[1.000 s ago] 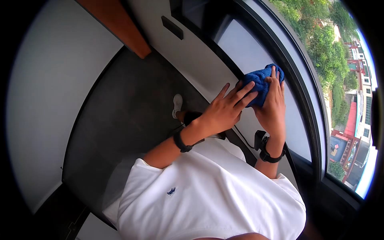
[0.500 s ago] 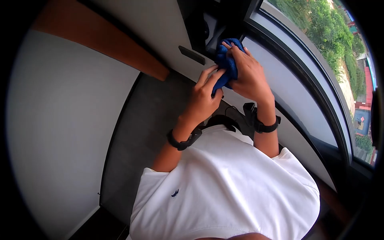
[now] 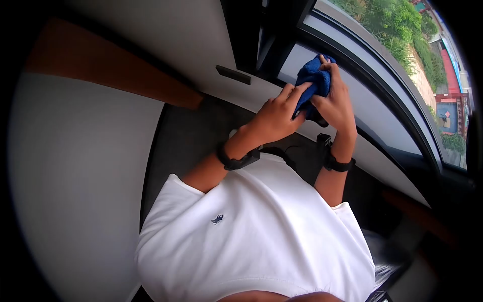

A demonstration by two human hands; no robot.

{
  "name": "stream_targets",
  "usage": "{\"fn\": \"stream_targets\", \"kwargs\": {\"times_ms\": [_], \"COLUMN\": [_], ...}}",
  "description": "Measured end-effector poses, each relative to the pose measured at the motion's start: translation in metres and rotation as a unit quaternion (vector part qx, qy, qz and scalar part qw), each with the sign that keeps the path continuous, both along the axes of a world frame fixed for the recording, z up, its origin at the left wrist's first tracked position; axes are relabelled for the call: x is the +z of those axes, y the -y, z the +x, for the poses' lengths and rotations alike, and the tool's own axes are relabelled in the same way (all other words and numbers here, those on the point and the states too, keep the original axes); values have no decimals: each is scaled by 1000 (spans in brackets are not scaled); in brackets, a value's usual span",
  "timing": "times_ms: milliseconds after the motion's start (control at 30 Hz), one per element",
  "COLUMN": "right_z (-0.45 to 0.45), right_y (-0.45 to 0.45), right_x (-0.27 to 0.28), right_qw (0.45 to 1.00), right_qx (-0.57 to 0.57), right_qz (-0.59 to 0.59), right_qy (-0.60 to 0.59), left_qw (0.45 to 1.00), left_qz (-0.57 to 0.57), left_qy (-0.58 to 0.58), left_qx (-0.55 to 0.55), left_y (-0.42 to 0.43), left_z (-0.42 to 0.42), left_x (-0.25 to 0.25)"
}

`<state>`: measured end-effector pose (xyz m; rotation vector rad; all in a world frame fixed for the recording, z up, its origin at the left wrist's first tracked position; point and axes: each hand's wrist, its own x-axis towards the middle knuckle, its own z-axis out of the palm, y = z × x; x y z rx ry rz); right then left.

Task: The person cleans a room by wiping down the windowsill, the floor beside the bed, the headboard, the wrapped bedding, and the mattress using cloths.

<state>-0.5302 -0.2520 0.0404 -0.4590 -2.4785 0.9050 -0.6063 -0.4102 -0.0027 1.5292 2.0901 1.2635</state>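
A bunched blue cloth [image 3: 311,83] is between my two hands, in front of the light panel below the window. My left hand [image 3: 282,111] grips its near left side, with the fingers bent over the folds. My right hand [image 3: 336,100] is closed round its right side, the thumb pressing into the cloth and the fingertips at its top. Folds hide parts of the fingers. Each wrist wears a black strap with a small dark device.
A window [image 3: 397,45] with a black frame runs along the right, with greenery outside. A dark handle-like bar [image 3: 233,75] is on the pale wall left of the cloth. A brown wooden piece [image 3: 115,65] and a white panel [image 3: 80,166] stand at left above the grey floor [image 3: 193,131].
Both hands have moved right with the blue cloth, away from the dark corner by the frame. My left hand now lies closer against the cloth. The view has shifted a little.
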Motion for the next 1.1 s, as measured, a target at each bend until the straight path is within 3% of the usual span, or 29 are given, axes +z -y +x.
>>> {"fn": "stream_targets", "kwargs": {"times_ms": [233,300,367,433,467,600,667,700,767,900,967,1100], "right_z": [-18,-25,-28,-21,-15,2,-9,-17,-37,-60,-56,-50], "right_y": [10,22,46,66,73,82,90,92,97,103,106,103], "right_x": [28,30,22,14,11,11,13,14,11,-8,-19,-34], "right_qw": [998,998,1000,999,998,989,981,969,970,969,969,955], "right_qx": [3,60,22,-35,-49,-112,-124,-135,-136,-178,-210,-173], "right_qz": [-25,-17,8,27,43,55,42,29,54,-20,89,216], "right_qy": [62,-5,-9,-22,-3,-82,-141,-203,-195,-171,-96,-108], "left_qw": [994,991,990,992,974,968,994,993,985,988,992,987], "left_qz": [-107,-121,-130,-80,-115,-33,65,64,139,151,116,33], "left_qy": [-7,-40,-35,90,190,209,44,45,102,10,43,158], "left_qx": [39,36,30,-32,-30,-137,-82,-83,-2,11,10,-12], "left_y": [13,28,46,56,58,58,61,63,73,70,74,80], "left_z": [3,-9,-30,-48,-55,-54,-55,-59,-72,-91,-91,-93], "left_x": [27,29,37,43,38,28,40,49,66,61,42,11]}}
